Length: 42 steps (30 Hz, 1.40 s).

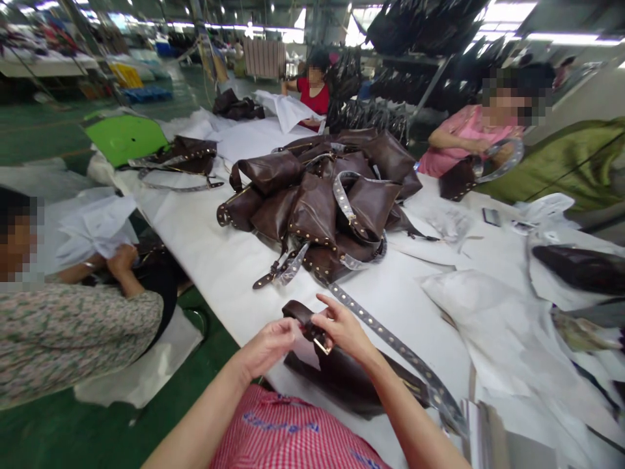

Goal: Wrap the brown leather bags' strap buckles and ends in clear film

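Note:
A dark brown leather bag (342,381) lies at the near edge of the white-covered table (215,260), right in front of me. Its brown strap (299,315) with a gold buckle (321,345) rises from it. My left hand (269,346) pinches the strap from the left, fingers closed. From the right, my right hand (342,326) grips the strap at the buckle, fingers curled. A long studded strap wrapped in clear plastic (400,352) runs past my right wrist toward the lower right.
A heap of brown studded bags (322,202) sits mid-table. White wrapping paper (493,326) lies to the right. One seated person (73,326) works at the left, and two others (469,137) work at the far side. Another bag (180,156) and a green bin (124,137) lie far left.

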{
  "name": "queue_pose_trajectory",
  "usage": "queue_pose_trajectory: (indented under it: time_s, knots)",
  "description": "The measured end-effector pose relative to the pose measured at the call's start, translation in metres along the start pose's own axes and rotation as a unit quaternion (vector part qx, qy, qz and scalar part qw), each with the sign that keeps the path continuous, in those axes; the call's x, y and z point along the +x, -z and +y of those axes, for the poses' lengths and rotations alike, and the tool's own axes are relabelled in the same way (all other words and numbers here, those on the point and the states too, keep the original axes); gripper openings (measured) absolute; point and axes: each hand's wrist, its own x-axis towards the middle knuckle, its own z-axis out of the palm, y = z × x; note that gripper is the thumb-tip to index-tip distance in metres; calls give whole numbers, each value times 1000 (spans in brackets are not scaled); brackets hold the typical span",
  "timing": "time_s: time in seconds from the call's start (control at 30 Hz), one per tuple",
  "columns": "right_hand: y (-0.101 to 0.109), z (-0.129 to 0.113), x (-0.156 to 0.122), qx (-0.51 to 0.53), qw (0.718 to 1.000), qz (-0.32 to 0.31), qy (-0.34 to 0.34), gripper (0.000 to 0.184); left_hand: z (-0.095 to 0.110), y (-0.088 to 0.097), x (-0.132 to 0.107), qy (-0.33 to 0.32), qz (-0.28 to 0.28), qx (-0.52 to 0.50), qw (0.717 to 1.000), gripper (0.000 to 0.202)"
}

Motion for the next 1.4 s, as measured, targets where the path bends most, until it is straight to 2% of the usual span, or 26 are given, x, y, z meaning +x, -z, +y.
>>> queue_pose_trajectory:
  time_s: [0.1, 0.17, 0.2, 0.27, 0.33, 0.4, 0.47, 0.57, 0.63, 0.7, 0.77, 0.83, 0.9, 0.97, 1.0, 1.07, 1.13, 1.2, 1.23, 1.3, 1.33, 1.4]
  knots:
    - [-11, -4, -3, -172, 982, 69, 41, 60, -19, -9, -4, -11, 28, -5, 1000, 26]
    - [-16, -5, -6, -231, 968, 76, 62, 44, -29, -14, -7, -28, 57, -32, 997, 30]
    - [-17, -4, -7, -226, 971, 62, 56, 39, -32, -15, -8, -34, 63, -42, 997, 33]
    - [-17, -2, -9, -144, 989, -3, 22, 37, -34, -16, -13, -35, 59, -44, 997, 35]
    - [-14, 1, -10, -20, 996, -86, -11, 44, -33, -14, -17, -32, 52, -44, 997, 33]
    - [-11, 5, -11, 75, 985, -154, -24, 58, -31, -11, -20, -35, 53, -49, 997, 27]
    - [-8, 9, -13, 120, 973, -197, -22, 75, -28, -9, -21, -36, 60, -54, 996, 25]
    - [-5, 13, -17, 137, 964, -227, -6, 94, -25, -7, -22, -30, 66, -84, 994, 26]
    - [-5, 15, -19, 110, 968, -227, 12, 98, -24, -7, -23, -28, 66, -120, 990, 26]
    - [-9, 17, -22, 28, 978, -203, 47, 92, -25, -9, -23, -24, 57, -140, 988, 27]
    - [-16, 20, -26, -83, 979, -149, 113, 85, -26, -11, -21, -27, 59, -131, 989, 27]
    - [-22, 23, -29, -165, 963, -103, 187, 78, -25, -13, -18, -41, 90, -109, 989, 27]
    - [-23, 22, -31, -192, 946, -113, 233, 71, -20, -14, -16, -49, 136, -95, 985, 28]
    - [-15, 16, -28, -188, 946, -139, 225, 60, -12, -13, -17, -29, 154, -83, 984, 31]
    - [-9, 12, -23, -183, 953, -129, 205, 52, -7, -12, -18, -8, 148, -72, 986, 32]
    - [3, 2, -8, -188, 963, -66, 184, 46, 5, -9, -23, 39, 116, -44, 992, 33]
    - [6, -6, 12, -220, 948, -42, 226, 57, 17, -7, -28, 69, 81, -21, 994, 35]
    - [-2, -11, 32, -255, 911, -121, 300, 77, 27, -7, -30, 80, 60, -3, 995, 34]
    - [-10, -12, 40, -259, 895, -176, 319, 79, 31, -7, -30, 83, 54, 7, 995, 34]
    - [-26, -13, 53, -245, 885, -253, 305, 67, 39, -10, -28, 89, 46, 30, 995, 35]
    - [-31, -14, 57, -236, 891, -259, 289, 59, 43, -11, -26, 94, 41, 40, 994, 36]
    - [-32, -18, 61, -236, 907, -217, 272, 51, 51, -15, -20, 103, 26, 50, 993, 37]
